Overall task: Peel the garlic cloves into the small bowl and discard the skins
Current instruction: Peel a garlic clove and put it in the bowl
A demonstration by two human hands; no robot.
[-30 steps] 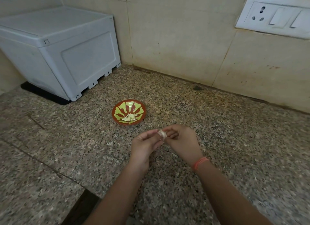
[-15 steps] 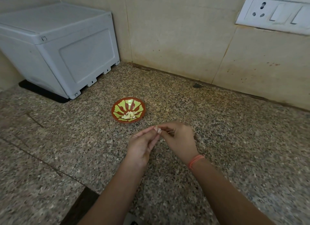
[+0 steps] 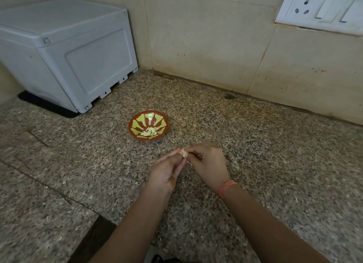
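Right now my left hand [image 3: 167,170] and right hand [image 3: 208,164] are together just on the near side of the bowl [image 3: 149,118], a little to its right, both pinching one clove [image 3: 184,152] between their fingertips above the counter [image 3: 255,154]. The peeled cloves [image 3: 149,132] lie in a small heap in the near half of the bowl, so I judge the job is well under way and this one is mid-peel. A thin flap of skin [image 3: 187,146] seems to stand up at the end of the clove nearest the bowl, though it is too small for me to be sure. To do this well, I would hold the clove steady with the left fingertips and let the right thumbnail catch that loose edge, pulling along the clove instead of squeezing, since a hard pinch could bruise it or shoot it out. I would strip it on this side of the bowl so no skin drops in, then carry only the bare clove across. I see no bin near the bowl for the skin.
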